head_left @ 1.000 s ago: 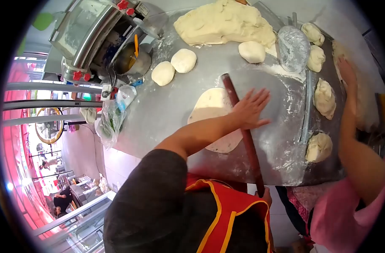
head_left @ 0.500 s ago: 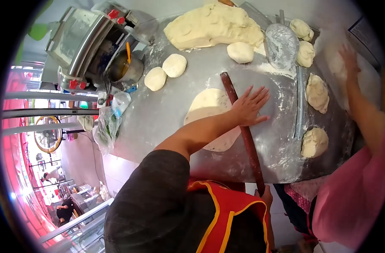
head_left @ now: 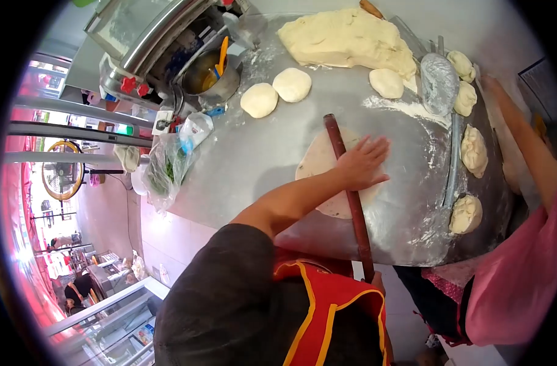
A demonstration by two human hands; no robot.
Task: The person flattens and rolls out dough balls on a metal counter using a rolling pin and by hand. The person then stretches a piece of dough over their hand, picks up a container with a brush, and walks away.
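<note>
A thin, flattened round of dough [head_left: 314, 160] lies on the metal table, with a dark red rolling pin [head_left: 359, 229] across it. My left hand [head_left: 362, 163] rests flat on the pin over the dough, fingers stretched out and spread. At the pin's near end, by the table edge, my right hand [head_left: 378, 282] is closed round it; most of that hand is hidden behind my apron. Two dough balls [head_left: 292, 85] sit close together further back, and another dough ball [head_left: 386, 83] lies beside a floury patch.
A large dough slab [head_left: 348, 39] lies at the back. Plastic-covered scoop-like thing [head_left: 439, 84] and several dough lumps [head_left: 474, 151] line the right. A metal pot [head_left: 223, 85] and plastic bag [head_left: 168, 165] stand left. A co-worker's arm [head_left: 522, 134] reaches in at right.
The camera view has shifted, moving the table's things rightward in the picture. Against the dough, the pin and my left hand have moved left, from its right edge toward its middle.
</note>
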